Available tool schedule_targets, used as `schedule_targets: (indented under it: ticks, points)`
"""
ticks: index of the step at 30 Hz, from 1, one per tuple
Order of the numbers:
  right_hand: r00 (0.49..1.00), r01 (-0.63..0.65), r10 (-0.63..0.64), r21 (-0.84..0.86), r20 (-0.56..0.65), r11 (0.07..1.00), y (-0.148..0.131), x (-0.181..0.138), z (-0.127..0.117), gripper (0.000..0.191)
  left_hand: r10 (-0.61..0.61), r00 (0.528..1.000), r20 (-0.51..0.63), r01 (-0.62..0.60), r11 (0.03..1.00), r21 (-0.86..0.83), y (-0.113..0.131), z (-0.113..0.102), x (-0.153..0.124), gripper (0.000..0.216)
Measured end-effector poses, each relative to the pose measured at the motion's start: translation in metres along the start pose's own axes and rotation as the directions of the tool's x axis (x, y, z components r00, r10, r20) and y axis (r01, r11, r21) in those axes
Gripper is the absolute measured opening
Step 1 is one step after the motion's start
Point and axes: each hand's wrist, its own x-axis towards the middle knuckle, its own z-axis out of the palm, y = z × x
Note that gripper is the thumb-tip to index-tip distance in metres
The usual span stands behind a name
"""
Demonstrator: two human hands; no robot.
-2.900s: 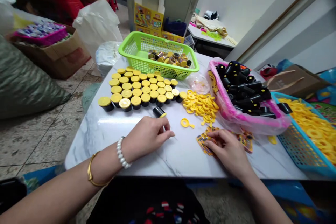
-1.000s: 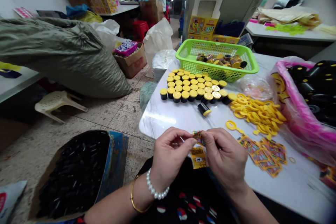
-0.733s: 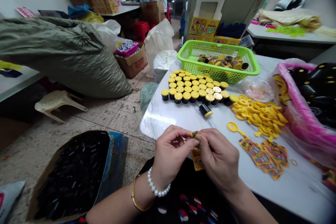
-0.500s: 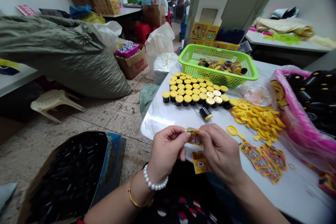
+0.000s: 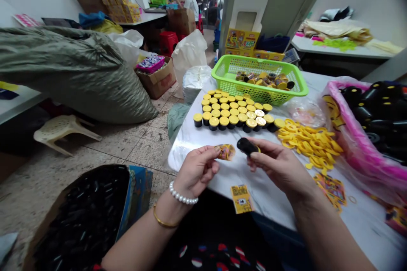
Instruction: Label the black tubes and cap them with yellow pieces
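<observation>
My left hand [image 5: 196,170] pinches a small yellow printed sticker [image 5: 225,152] above the near edge of the white marble table [image 5: 206,139]. My right hand [image 5: 280,166] grips a black bottle with a yellow cap [image 5: 247,147], held on its side close to the sticker. A loose piece of sticker backing [image 5: 242,198] lies at the table's near edge below my hands. Rows of standing black bottles with yellow caps [image 5: 233,110] fill the table's middle. More stickers [image 5: 332,188] lie to the right of my right wrist.
A green basket [image 5: 259,80] holds labelled bottles at the back. Yellow plastic rings [image 5: 310,140] are heaped beside a pink tub of black bottles [image 5: 370,125]. A box of black parts [image 5: 82,216] sits on the floor at my left. A person works at a far table.
My right hand let go of the sticker and picked up the bottle that lay on the table. The left hand kept the peeled sticker; the backing dropped to the table edge.
</observation>
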Motion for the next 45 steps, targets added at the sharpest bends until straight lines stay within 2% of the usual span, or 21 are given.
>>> schedule_targets:
  ticks: [2,5,8,12,17,20,26,31,35,37,40,43,45]
  points:
    - [0.993,-0.055,0.023,0.284,0.113,0.957,-0.006,-0.003,0.000,0.046,0.017,1.000,-0.010,-0.017,0.999,-0.034,0.001,0.002,0.003,0.018]
    - [0.991,-0.081,0.034,0.374,0.132,0.924,-0.007,-0.002,0.002,0.031,0.028,0.999,-0.024,-0.030,0.997,-0.066,0.001,0.007,0.006,0.019]
    - [0.994,-0.074,0.048,0.294,0.095,0.953,-0.004,-0.001,0.003,0.030,0.028,1.000,-0.008,-0.029,0.995,-0.100,-0.001,0.010,0.008,0.022]
    - [1.000,-0.023,0.022,0.079,0.015,0.997,-0.006,-0.003,0.001,0.030,0.007,1.000,0.023,-0.004,0.990,-0.139,-0.001,0.009,0.011,0.025]
    - [0.997,0.060,-0.064,-0.070,-0.053,0.996,-0.009,-0.006,0.000,0.029,-0.021,0.998,0.054,0.029,0.989,-0.148,-0.003,0.008,0.014,0.025]
    - [0.994,0.081,-0.090,-0.144,-0.062,0.986,-0.007,-0.007,0.004,0.027,0.005,0.999,0.047,0.000,0.994,-0.111,-0.006,0.011,0.014,0.025]
    - [0.991,0.118,-0.121,-0.048,-0.065,0.992,-0.008,-0.010,0.013,0.020,0.046,0.998,0.045,-0.044,0.998,-0.042,-0.010,0.015,0.015,0.027]
    - [0.989,0.141,-0.146,-0.136,-0.029,0.981,-0.011,-0.013,0.009,0.023,0.073,0.997,-0.006,-0.072,0.997,0.036,-0.010,0.014,0.015,0.025]
    - [0.976,0.203,-0.212,-0.167,-0.039,0.965,-0.010,-0.013,0.004,0.025,0.246,0.966,-0.079,-0.238,0.966,0.100,-0.006,0.015,0.012,0.036]
    - [0.961,0.265,-0.274,-0.184,-0.024,0.947,-0.009,-0.013,0.003,0.025,0.286,0.958,0.024,-0.286,0.946,0.150,-0.003,0.015,0.011,0.044]
    - [0.942,0.326,-0.334,-0.219,-0.003,0.920,-0.007,-0.013,0.003,0.027,0.207,0.949,0.240,-0.264,0.935,0.236,-0.001,0.013,0.014,0.038]
    - [0.954,0.294,-0.299,-0.187,0.004,0.937,-0.004,-0.014,0.002,0.035,0.185,0.945,0.271,-0.265,0.917,0.297,0.000,0.009,0.018,0.027]
    - [0.928,0.354,-0.372,-0.266,-0.020,0.897,-0.002,-0.015,0.003,0.034,0.214,0.944,0.250,-0.283,0.915,0.286,0.001,0.009,0.019,0.027]
